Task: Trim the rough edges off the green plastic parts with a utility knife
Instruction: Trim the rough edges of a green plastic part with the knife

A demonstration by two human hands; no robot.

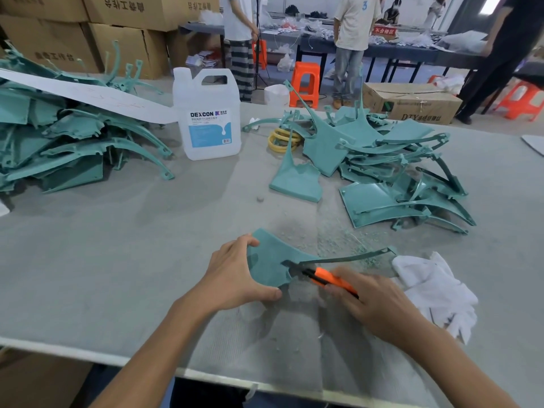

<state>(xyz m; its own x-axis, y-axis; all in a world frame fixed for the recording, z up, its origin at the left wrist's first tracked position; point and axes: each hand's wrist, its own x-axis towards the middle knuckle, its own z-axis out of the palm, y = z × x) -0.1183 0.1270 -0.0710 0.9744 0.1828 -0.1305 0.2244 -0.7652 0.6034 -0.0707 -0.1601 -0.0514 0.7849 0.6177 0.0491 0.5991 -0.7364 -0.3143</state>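
Green plastic part (pixel 270 260), a curved panel with a thin arm running off toward 3 o'clock, sits at the near middle of the grey surface (pixel 117 245), tipped up on its lower edge. The left hand (pixel 235 275) grips its left side, fingers (pixel 250 241) curled over the top corner and the thumb pressed along the bottom edge. The right hand (pixel 374 301) is wrapped closed around an orange utility knife (pixel 329 278), whose blade tip meets the part where the panel joins the arm.

Green shavings (pixel 338 240) are scattered just beyond the part at 1 o'clock. A crumpled white cloth (pixel 432 290) lies at 3 o'clock, touching the tip of the arm and just beside the knife hand. Farther out at 1 o'clock is a loose heap of green parts (pixel 382 160), with a coil of yellow tubing (pixel 281 139) at its left edge. At 11 o'clock stands a translucent DEXCON jug (pixel 209 113), upright. At 10 o'clock a second, larger stack of green parts (pixel 59 136) carries a long white sheet (pixel 88 95) slanting down toward the jug.

Beyond the surface are cardboard boxes (pixel 123 33), orange stools (pixel 304 83) and people standing at a dark table (pixel 397 51).
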